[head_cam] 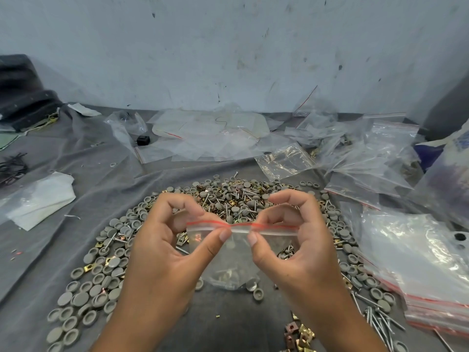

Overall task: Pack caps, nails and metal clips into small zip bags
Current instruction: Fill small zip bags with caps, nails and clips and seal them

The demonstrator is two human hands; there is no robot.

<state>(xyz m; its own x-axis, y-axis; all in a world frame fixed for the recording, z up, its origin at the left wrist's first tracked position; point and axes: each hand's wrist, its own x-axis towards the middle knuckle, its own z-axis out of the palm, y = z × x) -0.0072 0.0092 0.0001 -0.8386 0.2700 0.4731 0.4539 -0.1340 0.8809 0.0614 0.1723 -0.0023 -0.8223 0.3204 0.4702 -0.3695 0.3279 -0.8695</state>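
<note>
A small clear zip bag (234, 260) with a red strip along its top hangs in front of me, with a few parts in its bottom. My left hand (162, 250) pinches the zip strip left of its middle between thumb and fingers. My right hand (291, 245) pinches the same strip just right of the middle. Under the bag lies a wide heap of grey round caps (96, 283), nails (378, 318) and brass-coloured metal clips (302, 336) on a grey cloth (101, 161).
A stack of empty red-strip zip bags (418, 270) lies at the right. Loose clear plastic bags (215, 138) litter the back by the wall. A white folded bag (40, 199) lies at the left, and dark objects (22, 92) sit far left.
</note>
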